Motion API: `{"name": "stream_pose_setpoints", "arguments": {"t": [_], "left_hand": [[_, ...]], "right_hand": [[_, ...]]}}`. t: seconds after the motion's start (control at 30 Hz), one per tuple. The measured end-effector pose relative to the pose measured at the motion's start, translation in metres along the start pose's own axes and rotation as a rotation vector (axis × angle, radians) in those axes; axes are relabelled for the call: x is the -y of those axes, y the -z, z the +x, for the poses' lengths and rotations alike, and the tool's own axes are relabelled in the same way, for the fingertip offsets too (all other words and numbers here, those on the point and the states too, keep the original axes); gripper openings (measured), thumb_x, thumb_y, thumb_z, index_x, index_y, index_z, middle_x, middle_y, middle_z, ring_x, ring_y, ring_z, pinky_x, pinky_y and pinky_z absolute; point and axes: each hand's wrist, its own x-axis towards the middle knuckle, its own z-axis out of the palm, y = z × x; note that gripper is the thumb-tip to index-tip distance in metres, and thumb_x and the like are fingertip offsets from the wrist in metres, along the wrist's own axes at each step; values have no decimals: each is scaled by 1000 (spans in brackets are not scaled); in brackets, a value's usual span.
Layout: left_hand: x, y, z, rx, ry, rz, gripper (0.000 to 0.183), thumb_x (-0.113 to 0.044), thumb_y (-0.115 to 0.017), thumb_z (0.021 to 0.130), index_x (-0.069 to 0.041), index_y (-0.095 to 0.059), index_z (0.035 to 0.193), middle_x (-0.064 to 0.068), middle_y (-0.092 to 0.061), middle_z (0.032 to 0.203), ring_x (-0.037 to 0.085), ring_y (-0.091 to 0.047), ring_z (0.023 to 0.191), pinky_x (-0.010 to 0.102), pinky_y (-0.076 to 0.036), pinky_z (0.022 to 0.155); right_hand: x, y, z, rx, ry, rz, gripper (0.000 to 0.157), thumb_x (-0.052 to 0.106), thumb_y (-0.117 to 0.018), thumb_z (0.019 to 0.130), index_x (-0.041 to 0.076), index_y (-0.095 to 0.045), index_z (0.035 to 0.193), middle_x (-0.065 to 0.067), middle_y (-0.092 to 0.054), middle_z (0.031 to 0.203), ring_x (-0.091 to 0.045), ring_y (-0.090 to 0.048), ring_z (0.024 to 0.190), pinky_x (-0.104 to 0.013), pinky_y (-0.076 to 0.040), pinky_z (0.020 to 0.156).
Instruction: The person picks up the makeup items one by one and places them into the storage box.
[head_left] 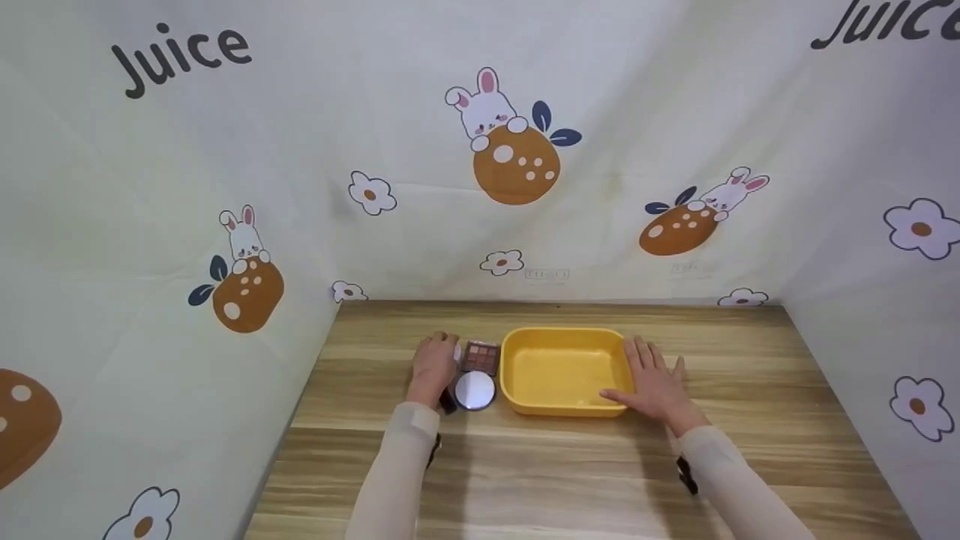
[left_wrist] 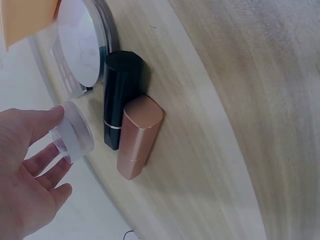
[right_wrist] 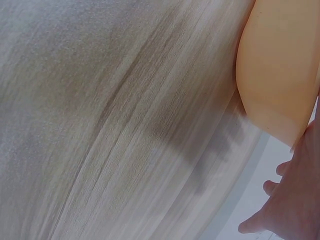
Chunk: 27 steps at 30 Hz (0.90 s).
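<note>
My left hand [head_left: 435,367] pinches a small white round jar [left_wrist: 75,132] between thumb and fingers, just above the table. Beside it a black lipstick tube [left_wrist: 120,90] and a rose-gold lipstick tube [left_wrist: 140,135] lie against each other. A round compact with a pale lid [head_left: 475,391] sits left of a yellow plastic basin [head_left: 566,410], below an eyeshadow palette [head_left: 481,358] with brownish pans. The basin holds nothing visible. On its right side rests my right hand [head_left: 656,382], fingers extended along the outer wall and thumb over the rim.
The wood-grain table [head_left: 555,480] carries all these things. A pale printed cloth [head_left: 420,247] with rabbits, oranges and flowers hangs behind the table and along both sides.
</note>
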Motion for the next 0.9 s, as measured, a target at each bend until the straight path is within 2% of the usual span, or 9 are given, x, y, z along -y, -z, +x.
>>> {"name": "stream_pose_setpoints", "arguments": {"t": [0.17, 0.4, 0.63, 0.9], "left_hand": [[-5, 6, 2, -26, -10, -10, 41, -7, -69, 87, -7, -64, 128, 18, -61, 128, 37, -60, 116, 46, -48, 104], [-14, 17, 3, -62, -51, -19, 38, -8, -69, 88, -8, -65, 125, 17, -63, 125, 35, -62, 115, 46, -50, 101], [-26, 27, 7, -11, -38, -34, 43, -10, -69, 90, -10, -61, 132, 16, -62, 132, 37, -59, 121, 47, -48, 105], [-38, 34, 10, -19, -58, -68, 45, -13, -71, 90, -11, -61, 133, 15, -61, 133, 38, -59, 121, 49, -49, 105]], "right_hand": [[-1, -1, 0, -28, 16, -8, 112, 73, -62, 81, 5, -18, 159, -23, -17, 165, -47, -14, 151, -84, -4, 107], [0, -2, -1, -49, 20, -11, 112, 72, -63, 80, 5, -18, 158, -24, -18, 164, -49, -11, 151, -84, -3, 107], [1, -3, -1, -39, 6, -8, 113, 73, -63, 80, 6, -18, 159, -24, -17, 165, -52, -7, 151, -83, -2, 108], [0, -2, -1, -40, 4, -18, 112, 73, -62, 80, 6, -19, 158, -24, -17, 164, -53, -7, 150, -84, -3, 108]]}}
